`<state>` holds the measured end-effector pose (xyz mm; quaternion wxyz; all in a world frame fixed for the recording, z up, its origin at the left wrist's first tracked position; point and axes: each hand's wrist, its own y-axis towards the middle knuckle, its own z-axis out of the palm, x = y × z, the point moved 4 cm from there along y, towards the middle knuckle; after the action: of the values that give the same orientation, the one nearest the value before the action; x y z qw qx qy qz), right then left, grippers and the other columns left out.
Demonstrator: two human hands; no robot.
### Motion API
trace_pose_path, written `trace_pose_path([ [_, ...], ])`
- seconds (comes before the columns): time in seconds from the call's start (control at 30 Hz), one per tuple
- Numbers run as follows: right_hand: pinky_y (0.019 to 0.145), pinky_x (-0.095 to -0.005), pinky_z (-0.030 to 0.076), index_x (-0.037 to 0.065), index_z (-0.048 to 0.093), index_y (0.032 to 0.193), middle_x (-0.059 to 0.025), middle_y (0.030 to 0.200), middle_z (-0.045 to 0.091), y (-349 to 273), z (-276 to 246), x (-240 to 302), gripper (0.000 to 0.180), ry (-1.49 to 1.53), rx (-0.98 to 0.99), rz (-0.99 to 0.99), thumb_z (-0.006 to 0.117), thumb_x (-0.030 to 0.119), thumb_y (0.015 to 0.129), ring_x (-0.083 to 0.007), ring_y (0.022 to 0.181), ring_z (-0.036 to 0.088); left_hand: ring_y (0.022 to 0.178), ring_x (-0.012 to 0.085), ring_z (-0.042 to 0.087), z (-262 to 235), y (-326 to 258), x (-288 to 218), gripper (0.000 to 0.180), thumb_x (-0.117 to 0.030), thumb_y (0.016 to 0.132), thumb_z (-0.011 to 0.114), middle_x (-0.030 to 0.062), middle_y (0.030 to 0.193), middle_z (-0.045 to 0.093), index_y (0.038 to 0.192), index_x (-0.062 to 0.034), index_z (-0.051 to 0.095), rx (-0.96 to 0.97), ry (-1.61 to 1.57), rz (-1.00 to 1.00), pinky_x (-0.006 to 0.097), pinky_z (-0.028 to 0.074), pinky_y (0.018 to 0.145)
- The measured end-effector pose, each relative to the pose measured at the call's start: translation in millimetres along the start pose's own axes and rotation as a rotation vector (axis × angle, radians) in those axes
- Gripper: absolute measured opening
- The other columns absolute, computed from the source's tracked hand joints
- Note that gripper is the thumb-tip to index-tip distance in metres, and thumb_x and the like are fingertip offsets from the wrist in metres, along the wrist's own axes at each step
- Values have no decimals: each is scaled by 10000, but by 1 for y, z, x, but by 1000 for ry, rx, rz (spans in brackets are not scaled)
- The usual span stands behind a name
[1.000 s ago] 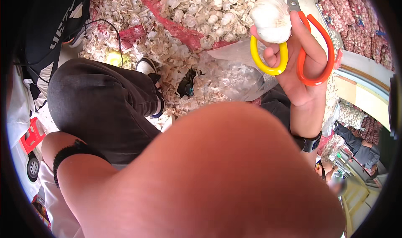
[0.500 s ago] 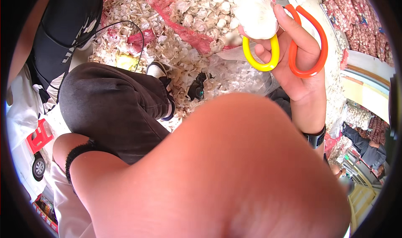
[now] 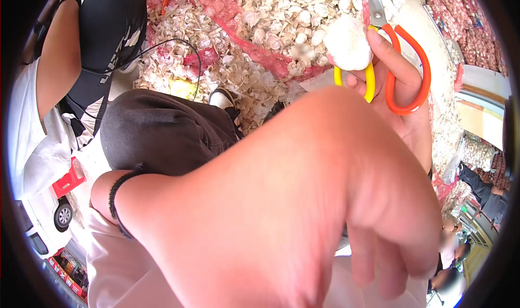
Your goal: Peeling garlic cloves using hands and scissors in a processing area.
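My left hand point(image 3: 325, 210) looms closest with fingers loosely curled on nothing, while at one o'clock my right hand point(image 3: 398, 99) grips the garlic bulb point(image 3: 348, 42) and orange-and-yellow scissors point(image 3: 403, 64), the garlic pile point(image 3: 271, 21) beyond at twelve.

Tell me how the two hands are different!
The right hand is raised farther from the camera and holds scissors with orange and yellow handles plus a white garlic bulb. The left hand is very close to the camera, so it looks huge and blurry, and no object shows in it; its fingers hang downward. Both are bare.
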<state>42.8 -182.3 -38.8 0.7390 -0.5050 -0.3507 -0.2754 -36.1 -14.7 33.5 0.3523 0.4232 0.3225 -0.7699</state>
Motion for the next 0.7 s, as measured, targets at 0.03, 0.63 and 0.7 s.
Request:
trace_pose_path([
  [0.03,680,-265,463,49,594,1120,-100,964,664,-2,-3,0,323,47,-50,25,507,324,973,-128,752,588,720,161,681,-2,3,-5,209,-58,771,774,136,859,705,907,61,669,25,22,-14,232,530,656],
  [0.63,656,-228,467,46,499,1133,-27,926,612,-30,15,34,425,-10,31,-399,755,158,813,-102,803,600,939,175,654,-33,36,17,469,50,867,624,97,1059,650,1316,-21,508,-225,276,278,320,562,804],
  [0.7,672,-232,473,49,487,1148,-29,946,597,-31,17,39,442,3,47,-382,755,153,813,-105,823,599,958,180,651,-34,36,11,466,55,878,602,99,1059,653,1325,-22,497,-226,256,299,328,564,815],
])
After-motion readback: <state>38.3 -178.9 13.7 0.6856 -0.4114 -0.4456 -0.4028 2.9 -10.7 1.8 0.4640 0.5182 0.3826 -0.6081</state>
